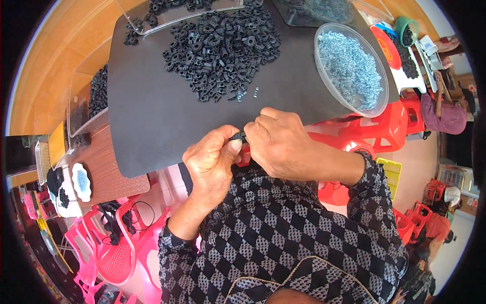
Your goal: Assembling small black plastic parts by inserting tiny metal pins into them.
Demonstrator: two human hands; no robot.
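Close in front of my body, over the table's near edge, my left hand (pixel 210 163) pinches a small black plastic part (pixel 237 137) between thumb and fingers. My right hand (pixel 277 144) is closed at the part's right end, its fingertips curled out of sight. Whether it also holds something smaller there is hidden. Beyond my hands lies a large heap of similar black plastic parts (pixel 223 53). A few small metal springs (pixel 240 95) lie at the heap's near edge, and another spring (pixel 256 92) lies just right of them.
A round clear tub (pixel 320 60) full of silvery springs stands at the table's right. Clear bins with black parts (pixel 97 93) stand left and behind. Red stools (pixel 387 126) are at right, pink chairs (pixel 114 253) at lower left. Other people (pixel 445 114) sit at the far right.
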